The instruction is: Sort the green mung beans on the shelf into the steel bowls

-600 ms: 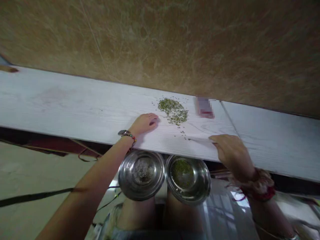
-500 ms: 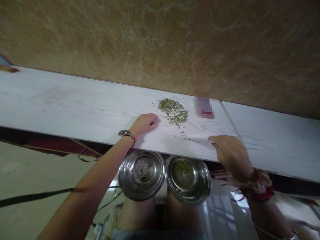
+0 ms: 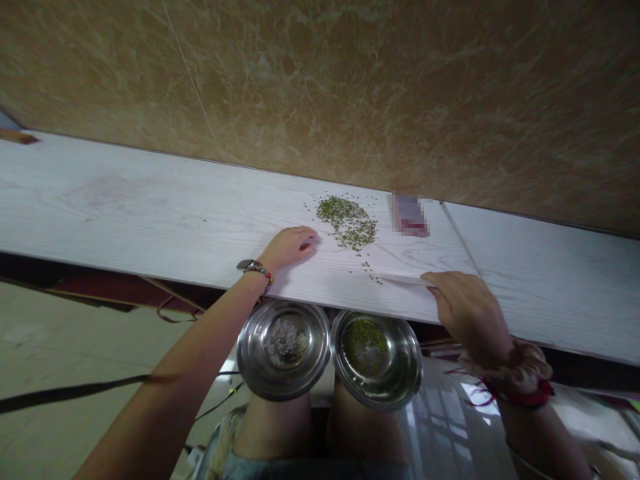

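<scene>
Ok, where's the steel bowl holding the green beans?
In the head view, the steel bowl of green beans sits on the person's lap, right of the other steel bowl, below the table edge.

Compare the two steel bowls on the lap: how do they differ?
The left bowl holds a thin scatter of pale whitish grains; the right bowl holds a patch of green beans like the pile on the board. The left bowl sits below the left hand, the right bowl nearer the right hand. Both are round, shiny, upright and touching.
</scene>
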Available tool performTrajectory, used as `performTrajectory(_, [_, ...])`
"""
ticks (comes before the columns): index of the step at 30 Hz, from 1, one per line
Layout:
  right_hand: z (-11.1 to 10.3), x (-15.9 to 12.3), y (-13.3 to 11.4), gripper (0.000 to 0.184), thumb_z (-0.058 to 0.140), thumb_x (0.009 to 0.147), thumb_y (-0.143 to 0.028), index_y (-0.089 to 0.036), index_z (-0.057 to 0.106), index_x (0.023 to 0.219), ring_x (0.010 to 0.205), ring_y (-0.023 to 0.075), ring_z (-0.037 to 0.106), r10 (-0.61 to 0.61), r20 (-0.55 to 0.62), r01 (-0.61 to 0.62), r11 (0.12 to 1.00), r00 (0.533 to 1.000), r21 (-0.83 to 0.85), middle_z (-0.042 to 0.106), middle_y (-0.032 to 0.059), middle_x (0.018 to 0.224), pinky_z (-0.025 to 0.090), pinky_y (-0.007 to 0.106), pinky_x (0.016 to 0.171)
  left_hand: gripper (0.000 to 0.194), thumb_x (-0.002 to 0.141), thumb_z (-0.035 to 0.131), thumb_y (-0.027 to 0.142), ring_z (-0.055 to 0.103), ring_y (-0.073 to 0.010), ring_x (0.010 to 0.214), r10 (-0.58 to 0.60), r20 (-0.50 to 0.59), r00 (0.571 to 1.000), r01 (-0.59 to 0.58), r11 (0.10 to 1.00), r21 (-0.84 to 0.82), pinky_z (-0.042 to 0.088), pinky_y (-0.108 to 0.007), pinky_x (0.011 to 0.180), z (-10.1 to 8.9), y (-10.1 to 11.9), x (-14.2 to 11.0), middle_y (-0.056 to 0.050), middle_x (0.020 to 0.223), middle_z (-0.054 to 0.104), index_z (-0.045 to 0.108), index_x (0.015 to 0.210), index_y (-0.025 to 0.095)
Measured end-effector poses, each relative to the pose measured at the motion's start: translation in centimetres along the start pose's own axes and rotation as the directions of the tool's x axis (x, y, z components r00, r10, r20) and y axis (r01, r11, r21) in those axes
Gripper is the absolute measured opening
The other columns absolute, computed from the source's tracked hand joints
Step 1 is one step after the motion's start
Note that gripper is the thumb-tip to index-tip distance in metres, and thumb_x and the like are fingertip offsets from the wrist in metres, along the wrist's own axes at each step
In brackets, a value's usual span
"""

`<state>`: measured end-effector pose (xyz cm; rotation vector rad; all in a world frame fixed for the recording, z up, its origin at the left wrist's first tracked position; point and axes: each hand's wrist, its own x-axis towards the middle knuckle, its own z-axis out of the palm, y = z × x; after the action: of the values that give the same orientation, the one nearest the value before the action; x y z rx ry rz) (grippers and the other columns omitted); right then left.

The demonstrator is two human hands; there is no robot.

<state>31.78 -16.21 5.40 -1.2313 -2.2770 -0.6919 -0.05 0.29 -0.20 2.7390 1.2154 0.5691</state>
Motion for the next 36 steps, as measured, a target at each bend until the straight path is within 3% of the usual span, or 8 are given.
performTrajectory(10, [1.1, 1.2, -0.1, 0.023, 0.045, 0.088, -0.006, -0.016, 0.064, 0.092, 0.071, 0.0184, 0.061, -0.019, -0.005, 0.019, 0.999, 1.0, -0.032, 0.07, 0.0054, 0.075, 0.042, 0.031, 0.067, 0.03, 0.085, 0.051, 0.021, 0.065, -0.023, 0.108, -0.016, 0.009, 1.0, 0.016, 1.0, 0.004, 0.049, -0.036, 0.098, -0.1, 0.0, 0.1, -0.01, 0.119, 0.069, 0.065, 0.111, 0.015])
performTrajectory(16, [0.7, 1.6, -0.2, 0.021, 0.046, 0.088, -0.005, -0.015, 0.063, 0.092, 0.073, 0.0181, 0.062, -0.06, -0.053, 0.058, 0.997, 0.997, -0.044, 0.071, 0.006, 0.077, 0.044, 0.03, 0.068, 0.031, 0.085, 0.05, 0.021, 0.065, -0.0226, 0.108, -0.007, -0.001, 1.0, 0.007, 1.0, -0.003, 0.05, -0.036, 0.097, 0.0, 0.0, 0.0, -0.01, 0.118, 0.07, 0.065, 0.111, 0.014])
performTrajectory(24, [-0.1, 0.8, -0.9, 0.021, 0.045, 0.088, -0.006, -0.015, 0.064, 0.094, 0.075, 0.0183, 0.062, -0.056, -0.012, 0.056, 0.998, 0.998, 0.012, 0.072, 0.006, 0.079, 0.044, 0.031, 0.07, 0.031, 0.086, 0.05, 0.021, 0.065, -0.022, 0.108, -0.002, -0.004, 1.0, 0.002, 1.0, 0.0, 0.049, -0.035, 0.098, 0.0, -0.1, 0.1, -0.009, 0.119, 0.069, 0.065, 0.112, 0.015])
performTrajectory(29, [0.1, 1.2, -1.2, 0.023, 0.045, 0.087, -0.005, -0.016, 0.064, 0.094, 0.073, 0.0181, 0.061, -0.035, -0.025, 0.034, 0.999, 0.999, -0.012, 0.071, 0.0054, 0.078, 0.043, 0.031, 0.07, 0.032, 0.085, 0.05, 0.021, 0.065, -0.0226, 0.109, -0.005, 0.012, 1.0, 0.005, 1.0, -0.002, 0.049, -0.037, 0.098, -0.1, -0.1, 0.1, -0.009, 0.12, 0.069, 0.065, 0.113, 0.015])
performTrajectory(36, [0.5, 1.6, -1.7, 0.027, 0.044, 0.085, -0.004, -0.017, 0.065, 0.096, 0.075, 0.0188, 0.061, -0.029, 0.046, 0.03, 0.999, 0.999, -0.022, 0.072, 0.006, 0.08, 0.042, 0.032, 0.07, 0.03, 0.085, 0.051, 0.021, 0.065, -0.0216, 0.106, 0.012, -0.02, 1.0, -0.013, 1.0, -0.011, 0.05, -0.036, 0.097, 0.0, -0.3, 0.0, -0.008, 0.118, 0.07, 0.065, 0.111, 0.018])
